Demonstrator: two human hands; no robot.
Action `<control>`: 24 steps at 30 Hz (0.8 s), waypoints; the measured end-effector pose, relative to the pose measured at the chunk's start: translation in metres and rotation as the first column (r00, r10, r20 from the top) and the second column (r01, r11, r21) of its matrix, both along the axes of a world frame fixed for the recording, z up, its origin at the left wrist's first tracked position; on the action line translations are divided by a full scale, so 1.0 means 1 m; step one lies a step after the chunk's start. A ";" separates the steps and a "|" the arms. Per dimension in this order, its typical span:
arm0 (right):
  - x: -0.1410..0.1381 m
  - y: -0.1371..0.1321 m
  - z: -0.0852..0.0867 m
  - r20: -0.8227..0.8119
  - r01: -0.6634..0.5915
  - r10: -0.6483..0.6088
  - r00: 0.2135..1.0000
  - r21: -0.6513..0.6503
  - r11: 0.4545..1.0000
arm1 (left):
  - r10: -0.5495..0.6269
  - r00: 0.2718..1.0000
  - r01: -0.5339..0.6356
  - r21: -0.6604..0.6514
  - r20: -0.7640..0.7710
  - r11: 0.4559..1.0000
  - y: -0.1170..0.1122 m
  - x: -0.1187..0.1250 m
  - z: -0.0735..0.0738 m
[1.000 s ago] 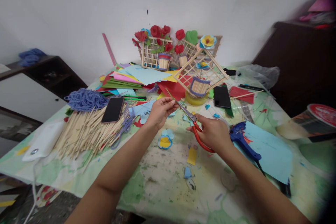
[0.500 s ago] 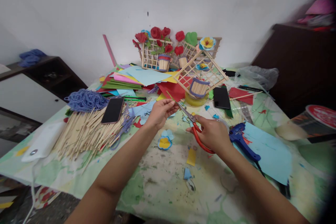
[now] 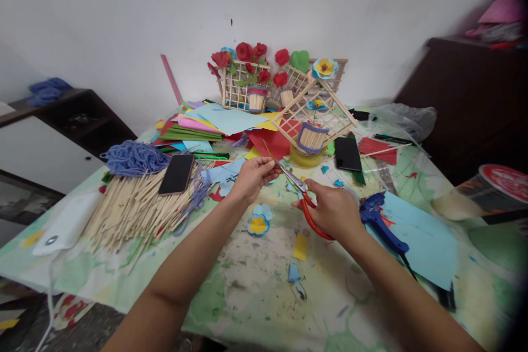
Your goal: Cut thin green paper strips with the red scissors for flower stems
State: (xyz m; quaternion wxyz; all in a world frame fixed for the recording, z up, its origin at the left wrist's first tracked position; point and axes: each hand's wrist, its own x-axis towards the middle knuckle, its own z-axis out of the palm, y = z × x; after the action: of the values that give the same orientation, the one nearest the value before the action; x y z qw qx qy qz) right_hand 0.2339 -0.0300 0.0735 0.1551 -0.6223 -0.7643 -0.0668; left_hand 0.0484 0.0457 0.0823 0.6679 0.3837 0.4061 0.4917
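Observation:
My right hand (image 3: 336,206) is closed round the red handles of the scissors (image 3: 307,212). Their metal blades point up and left, with the tips close to the fingers of my left hand (image 3: 254,180). Between its thumb and fingers, my left hand pinches a thin greenish strip (image 3: 267,148) whose end sticks up past the fingertips; the rest is hidden. Below the hands, a blue and yellow paper flower (image 3: 258,225) lies flat against a pale blue paper piece (image 3: 264,210). A yellow paper scrap (image 3: 300,246) and a blue scrap (image 3: 294,273) lie nearer me.
Stick lattices with paper flowers (image 3: 247,80) stand at the back. Leftward are bamboo sticks (image 3: 124,212), a phone (image 3: 176,174), purple yarn (image 3: 134,158) and a white corded device (image 3: 68,223). Rightward are a blue glue gun (image 3: 381,223), another phone (image 3: 347,154) and light blue paper (image 3: 429,242).
Almost nothing differs. Both hands stay in place with the scissor tips near the left fingers; the strip's end has tilted slightly, and the view has shifted a touch.

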 end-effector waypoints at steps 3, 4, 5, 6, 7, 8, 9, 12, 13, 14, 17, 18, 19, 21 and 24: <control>0.000 0.000 0.000 0.004 0.001 -0.001 1.000 0.006 1.000 | 0.008 1.000 -0.008 -0.003 0.010 1.000 0.000 0.001 -0.001; 0.000 0.000 0.000 0.006 0.002 -0.002 1.000 0.008 1.000 | 0.008 1.000 -0.008 -0.004 0.014 1.000 -0.001 0.001 -0.001; 0.000 0.000 0.000 0.006 0.002 -0.002 1.000 0.008 1.000 | 0.006 1.000 -0.006 -0.005 0.015 1.000 -0.001 0.001 -0.001; 0.000 0.000 -0.001 0.006 0.003 -0.003 1.000 0.008 1.000 | 0.002 1.000 -0.002 -0.005 0.014 1.000 -0.001 0.002 -0.001; 0.000 0.000 -0.001 0.004 0.002 -0.002 1.000 0.006 1.000 | -0.005 1.000 0.005 -0.006 0.011 1.000 -0.002 0.002 -0.002; 0.000 0.000 -0.001 0.002 0.001 -0.001 1.000 0.002 1.000 | -0.017 1.000 0.017 -0.006 0.005 1.000 -0.002 0.002 -0.002; 0.000 0.000 -0.001 0.000 0.000 0.000 1.000 -0.002 1.000 | -0.027 1.000 0.027 -0.005 0.001 1.000 -0.002 0.002 -0.002; 0.000 0.001 -0.001 -0.004 -0.002 0.002 1.000 -0.011 1.000 | -0.044 0.999 0.044 -0.004 -0.006 0.999 -0.004 0.002 -0.003; 0.000 0.001 0.000 -0.005 -0.003 0.003 1.000 -0.012 1.000 | -0.044 0.999 0.044 -0.006 -0.007 0.999 -0.004 0.003 -0.004; 0.000 0.001 0.000 -0.006 -0.004 0.004 1.000 -0.013 1.000 | -0.044 0.999 0.044 -0.008 -0.008 0.999 -0.004 0.003 -0.003; 0.000 0.000 0.001 -0.004 -0.008 0.008 1.000 -0.014 1.000 | -0.052 0.999 0.052 -0.011 -0.015 0.999 -0.005 0.003 -0.003; 0.001 0.000 0.001 -0.003 -0.009 0.009 1.000 -0.015 1.000 | -0.053 0.998 0.053 -0.011 -0.016 0.999 -0.005 0.003 -0.002; 0.001 0.000 0.001 -0.002 -0.009 0.009 1.000 -0.018 1.000 | -0.052 0.999 0.052 -0.010 -0.016 0.999 -0.005 0.003 -0.002; 0.001 0.001 0.000 -0.002 -0.010 0.010 1.000 -0.024 1.000 | -0.048 0.999 0.048 -0.007 -0.013 0.999 -0.004 0.003 -0.002; 0.001 0.001 -0.001 -0.005 -0.015 0.015 1.000 -0.028 0.999 | -0.048 0.999 0.048 -0.004 -0.011 0.999 -0.003 0.003 -0.002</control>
State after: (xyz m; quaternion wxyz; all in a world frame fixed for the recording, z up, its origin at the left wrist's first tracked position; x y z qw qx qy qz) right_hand 0.2348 -0.0286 0.0727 0.1486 -0.6189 -0.7694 -0.0534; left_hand 0.0514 0.0422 0.0801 0.6780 0.3949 0.4015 0.4723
